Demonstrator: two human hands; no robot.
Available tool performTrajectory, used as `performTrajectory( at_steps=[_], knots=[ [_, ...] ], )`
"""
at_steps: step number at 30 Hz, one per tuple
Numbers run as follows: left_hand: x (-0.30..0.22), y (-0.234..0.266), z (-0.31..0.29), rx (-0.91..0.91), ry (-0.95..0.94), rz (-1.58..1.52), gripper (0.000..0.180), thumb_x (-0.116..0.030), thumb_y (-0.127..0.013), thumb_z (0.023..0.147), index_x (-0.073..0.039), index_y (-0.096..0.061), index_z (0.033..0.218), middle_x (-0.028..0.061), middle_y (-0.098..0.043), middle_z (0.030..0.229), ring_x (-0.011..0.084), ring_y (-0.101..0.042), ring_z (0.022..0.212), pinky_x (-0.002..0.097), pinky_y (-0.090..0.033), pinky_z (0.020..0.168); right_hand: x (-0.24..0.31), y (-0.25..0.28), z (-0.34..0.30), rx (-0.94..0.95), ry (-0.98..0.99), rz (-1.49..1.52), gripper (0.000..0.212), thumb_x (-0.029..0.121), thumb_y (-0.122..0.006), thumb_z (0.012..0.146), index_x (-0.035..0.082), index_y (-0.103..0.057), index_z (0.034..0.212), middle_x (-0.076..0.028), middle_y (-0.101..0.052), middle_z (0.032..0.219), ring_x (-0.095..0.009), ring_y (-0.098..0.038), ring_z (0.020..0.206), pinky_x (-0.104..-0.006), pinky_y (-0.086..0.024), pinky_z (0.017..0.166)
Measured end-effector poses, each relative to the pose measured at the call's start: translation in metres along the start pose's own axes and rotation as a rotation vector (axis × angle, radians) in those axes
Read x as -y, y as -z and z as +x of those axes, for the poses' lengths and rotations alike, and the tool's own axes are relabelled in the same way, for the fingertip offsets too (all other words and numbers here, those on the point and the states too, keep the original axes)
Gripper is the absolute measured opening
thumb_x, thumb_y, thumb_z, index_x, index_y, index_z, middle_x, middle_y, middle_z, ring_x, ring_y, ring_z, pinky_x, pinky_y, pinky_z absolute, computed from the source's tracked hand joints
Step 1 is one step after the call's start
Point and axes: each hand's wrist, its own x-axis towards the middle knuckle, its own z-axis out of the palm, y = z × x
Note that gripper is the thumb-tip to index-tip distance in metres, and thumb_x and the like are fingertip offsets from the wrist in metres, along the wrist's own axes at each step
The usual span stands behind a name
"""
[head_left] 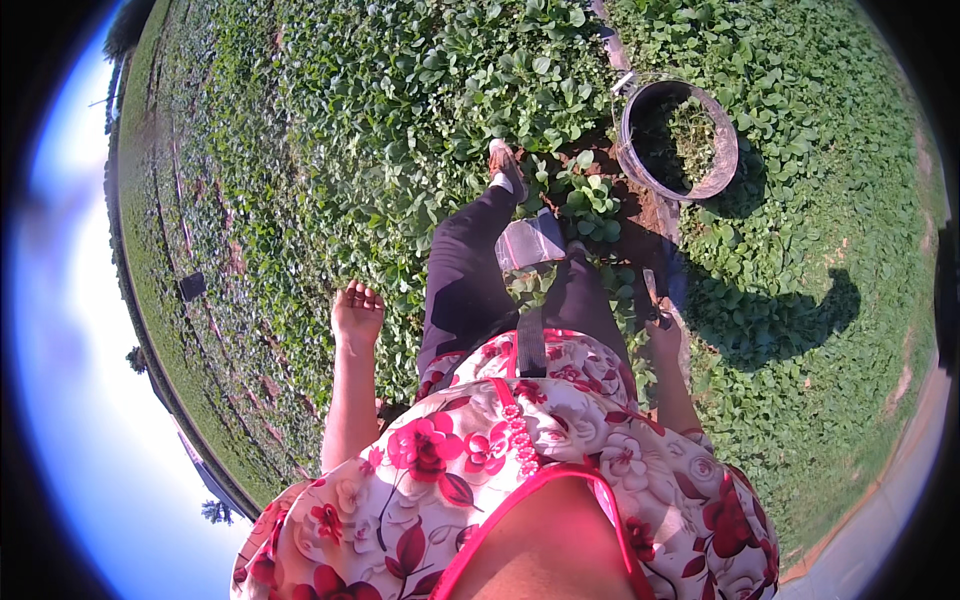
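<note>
My left hand (357, 314) is over the leafy plants at left, its fingers loosely bent and nothing in it. At the right, in shade beside my leg, my right hand (662, 336) is closed around a small hand tool with a narrow metal blade (650, 284) pointing away from me. Its handle is mostly hidden by the hand and shadow. Low green leafy plants (594, 205) grow from brown soil just ahead of my feet. Between my legs is a flat grey-and-pinkish piece (530, 242) whose kind I cannot make out.
A round bucket (722, 172) with some pulled greenery (692, 142) inside stands ahead to the right. A narrow grey strip (672, 260), perhaps a hose or film, runs along the row beside it. Dense green crop spreads on both sides. My shoe (506, 168) is among the plants.
</note>
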Motion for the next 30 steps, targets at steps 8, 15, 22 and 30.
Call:
performTrajectory(
  at_steps=[8,15,22,30],
  knots=[
    [0.000,-0.092,0.064,0.147,0.106,0.072,0.034,-0.030,-0.032,0.101,-0.004,-0.054,0.100,0.0053,-0.055,0.084,0.0189,-0.050,0.075,0.0336,-0.045,0.073,0.015,0.002,-0.010,-0.142,-0.145,0.176,0.026,0.005,-0.067,0.074,0.006,-0.061,0.099,-0.001,-0.060,0.077,-0.011,-0.056,0.061,-0.0264,-0.045,0.049],
    [0.006,-0.196,0.160,0.201,0.316,0.227,0.030,-0.030,-0.037,0.100,-0.006,-0.054,0.095,0.0037,-0.055,0.084,0.0181,-0.051,0.078,0.0341,-0.044,0.076,0.077,-0.032,0.038,-0.232,-0.077,0.010,0.038,0.007,-0.067,0.075,0.002,-0.061,0.113,-0.004,-0.064,0.090,-0.013,-0.063,0.075,-0.0276,-0.052,0.064],
    [0.038,-0.278,0.252,0.523,0.514,0.674,0.030,-0.033,-0.052,0.095,-0.005,-0.057,0.108,0.0079,-0.062,0.093,0.0201,-0.059,0.083,0.0360,-0.048,0.074,0.230,-0.205,0.092,-0.243,0.079,-0.195,0.050,0.017,-0.071,0.074,0.009,-0.059,0.122,-0.009,-0.068,0.097,-0.020,-0.065,0.089,-0.0335,-0.048,0.083],
    [0.131,-0.347,0.223,0.423,0.914,0.589,0.032,-0.030,-0.048,0.097,-0.002,-0.048,0.113,0.0130,-0.053,0.092,0.0277,-0.054,0.087,0.0444,-0.047,0.080,0.357,-0.356,0.081,0.266,0.465,-0.433,0.046,0.022,-0.066,0.076,0.016,-0.059,0.121,-0.014,-0.065,0.092,-0.031,-0.063,0.083,-0.0408,-0.050,0.073]
  ],
)
